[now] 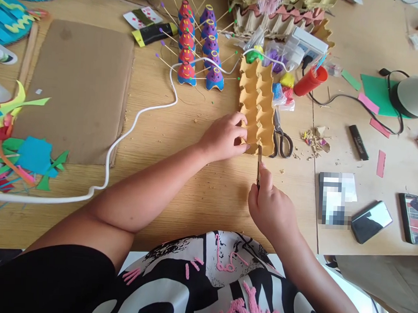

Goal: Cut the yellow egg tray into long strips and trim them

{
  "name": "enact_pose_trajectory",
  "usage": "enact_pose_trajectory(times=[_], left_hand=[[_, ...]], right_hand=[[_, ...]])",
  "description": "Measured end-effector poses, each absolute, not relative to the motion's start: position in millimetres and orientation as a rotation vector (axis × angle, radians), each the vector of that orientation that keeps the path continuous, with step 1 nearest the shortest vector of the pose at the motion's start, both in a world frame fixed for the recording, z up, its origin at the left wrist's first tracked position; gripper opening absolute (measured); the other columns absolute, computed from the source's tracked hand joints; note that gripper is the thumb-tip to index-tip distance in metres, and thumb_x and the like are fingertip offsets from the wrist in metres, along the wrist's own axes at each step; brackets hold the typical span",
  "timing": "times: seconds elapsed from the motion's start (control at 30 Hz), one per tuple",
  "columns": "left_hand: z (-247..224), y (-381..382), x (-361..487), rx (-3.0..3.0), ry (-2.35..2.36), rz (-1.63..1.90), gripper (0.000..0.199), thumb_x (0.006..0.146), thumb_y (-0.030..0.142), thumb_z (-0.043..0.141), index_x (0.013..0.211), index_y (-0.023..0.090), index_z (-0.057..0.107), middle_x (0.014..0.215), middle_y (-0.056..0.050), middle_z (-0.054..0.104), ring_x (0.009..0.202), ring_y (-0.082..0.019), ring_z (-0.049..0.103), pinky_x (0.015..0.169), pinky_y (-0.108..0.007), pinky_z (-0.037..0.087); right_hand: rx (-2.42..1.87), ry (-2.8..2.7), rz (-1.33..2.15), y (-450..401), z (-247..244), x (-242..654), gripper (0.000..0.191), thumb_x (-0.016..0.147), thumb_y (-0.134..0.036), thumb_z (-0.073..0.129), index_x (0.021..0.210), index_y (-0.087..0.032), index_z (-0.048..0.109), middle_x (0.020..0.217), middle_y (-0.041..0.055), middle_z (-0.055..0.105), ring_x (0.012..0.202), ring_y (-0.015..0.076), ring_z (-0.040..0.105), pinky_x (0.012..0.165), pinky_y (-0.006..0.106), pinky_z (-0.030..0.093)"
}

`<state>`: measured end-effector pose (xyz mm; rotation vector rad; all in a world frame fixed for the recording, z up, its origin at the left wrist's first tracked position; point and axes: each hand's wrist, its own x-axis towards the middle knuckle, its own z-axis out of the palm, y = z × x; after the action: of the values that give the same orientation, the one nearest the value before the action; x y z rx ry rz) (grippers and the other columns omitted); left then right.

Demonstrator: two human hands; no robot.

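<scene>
Head view: yellow moulded-pulp egg carton (256, 101) lies lengthwise away from the person, left hand (227, 136) curled over its near left edge, right hand (274, 208) closed around a slim dark cutting blade (259, 163) at its near end.

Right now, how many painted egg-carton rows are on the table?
2: a red-topped row beyond the left hand and a purple-topped row right of the red one. No others show.

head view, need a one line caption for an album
Left hand steadies a yellow egg carton while the right hand holds a blade at its near edge
</scene>
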<state>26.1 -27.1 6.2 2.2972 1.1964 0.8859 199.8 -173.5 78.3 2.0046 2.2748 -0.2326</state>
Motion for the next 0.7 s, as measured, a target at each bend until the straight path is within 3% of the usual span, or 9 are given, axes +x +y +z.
enact_pose_trajectory(times=[0.7], left_hand=[[4.9, -24.6, 23.8, 2.288, 1.165, 0.871, 0.012, 0.084, 0.032, 0.076, 0.08, 0.021, 0.071, 0.129, -0.01, 0.063, 0.106, -0.026, 0.066, 0.094, -0.043, 0.053]], right_hand=[[2.019, 2.209, -0.558, -169.3, 86.3, 212.7, 0.052, 0.103, -0.032, 0.029, 0.148, -0.01, 0.039, 0.087, 0.0128, 0.078, 0.06, 0.0223, 0.064, 0.054, 0.031, 0.03]])
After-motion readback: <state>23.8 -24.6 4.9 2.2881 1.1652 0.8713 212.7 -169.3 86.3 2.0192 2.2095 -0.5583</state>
